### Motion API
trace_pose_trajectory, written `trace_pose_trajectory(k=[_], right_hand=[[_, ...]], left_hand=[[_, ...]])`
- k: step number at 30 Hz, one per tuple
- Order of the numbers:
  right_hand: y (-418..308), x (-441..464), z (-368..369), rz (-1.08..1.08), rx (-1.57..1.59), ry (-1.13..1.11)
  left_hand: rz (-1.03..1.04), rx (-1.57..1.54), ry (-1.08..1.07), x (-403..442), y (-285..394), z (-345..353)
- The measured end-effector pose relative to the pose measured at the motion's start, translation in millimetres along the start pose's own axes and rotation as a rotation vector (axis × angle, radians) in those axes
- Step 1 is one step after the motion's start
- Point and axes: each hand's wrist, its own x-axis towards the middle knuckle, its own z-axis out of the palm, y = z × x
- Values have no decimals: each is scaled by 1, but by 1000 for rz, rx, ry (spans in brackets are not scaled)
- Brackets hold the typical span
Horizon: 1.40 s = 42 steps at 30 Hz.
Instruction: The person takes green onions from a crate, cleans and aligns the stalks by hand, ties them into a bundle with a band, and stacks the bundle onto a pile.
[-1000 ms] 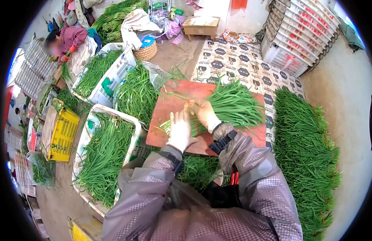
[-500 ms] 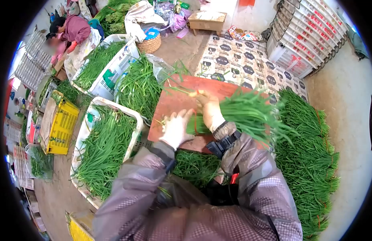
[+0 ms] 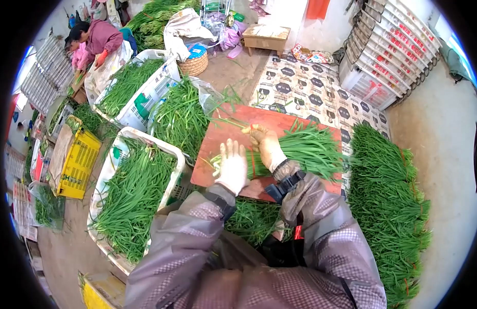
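A bundle of long green stalks (image 3: 313, 149) lies across a reddish board (image 3: 205, 167), its cut ends to the left and leaves to the right. A red band (image 3: 253, 164) circles it near the cut ends. My left hand (image 3: 232, 167), in a pale glove, rests at the cut ends with its fingers stretched. My right hand (image 3: 267, 147), in a stained pale glove, curls over the bundle just right of the band. Something orange shows at its fingertips; whether that is a band or the glove I cannot make out.
White crates (image 3: 177, 154) of loose green stalks stand at the left, with a yellow crate (image 3: 80, 165) beyond. Banded bundles (image 3: 387, 211) line the right side. Stacked white crates (image 3: 387, 56) stand at the back right. A person (image 3: 102, 38) sits at the upper left.
The bundle swung right and now lies back on the board, its leaves no longer blurred. My left hand has flattened at the cut ends. The person at the upper left has leaned over.
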Motion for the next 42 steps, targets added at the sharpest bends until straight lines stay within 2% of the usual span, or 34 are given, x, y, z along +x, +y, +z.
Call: trace_pose_trajectory(k=[2,3,6,8,9,11,12,13,14,16,18,19,20,23,24,26,27,29,31,32,35,36,38,39,41,42], right_hand=[[3,-1,1,-22,-48,-14],[5,-4,3,-46,-80,-36],[-3,-13,7,-97,-154,-106],[-10,-25,27,-196,-164,-100],[-23,-37,37,-137,-72,-97],[-3,-25,21,-136,-178,-101],[8,-14,13,-147,-235,-112],[20,-9,6,-77,-123,-95],[12,-4,7,-124,-157,-110],[15,-16,14,-157,-206,-134],[13,-33,18,-193,-381,-277],[14,-59,29,-231,-586,-248],[17,-72,33,-288,-748,-286],[26,-101,34,-442,-1038,-507],[20,-107,33,-399,-1090,-574],[32,-121,23,-492,-1308,-746],[42,-131,20,-432,-1374,-805],[74,-143,4,-306,-1450,-862],[145,-132,-32,-179,-1551,-759],[153,-122,-37,-155,-1606,-712],[156,-117,-23,-128,-1365,-649],[142,-122,-24,-24,-1193,-711],[105,-157,-26,-187,-1096,-653],[80,-167,-28,-35,-1150,-688],[25,-189,-42,198,-1160,-546],[14,-196,-60,282,-1104,-387]], left_hand=[[6,-91,21,4,5,4],[6,-168,112,3,4,4],[90,-198,-51,12,-5,-5],[140,-132,53,7,-12,-10],[145,-129,25,6,-16,-16],[141,-211,-79,0,-20,-25],[147,-236,-9,-6,-20,-12],[159,-253,76,-8,-21,10],[172,-271,168,-2,-22,18],[139,-213,38,-9,-23,13],[95,-55,-34,-3,-18,15],[253,-68,307,7,-29,82],[153,-157,165,11,-27,61],[179,-229,206,15,-31,72],[211,-261,234,18,-33,80],[214,-279,190,-5,-23,25],[172,-248,118,-8,-16,12],[177,-266,136,-5,-16,21],[194,-237,152,-6,-15,22],[193,-221,154,-8,-13,19],[163,-225,166,-13,-14,26],[151,-238,188,-7,-12,25],[148,-251,183,-9,-11,19],[149,-251,192,-10,-12,19],[145,-256,176,-14,-13,18],[142,-242,171,-14,-13,18]])
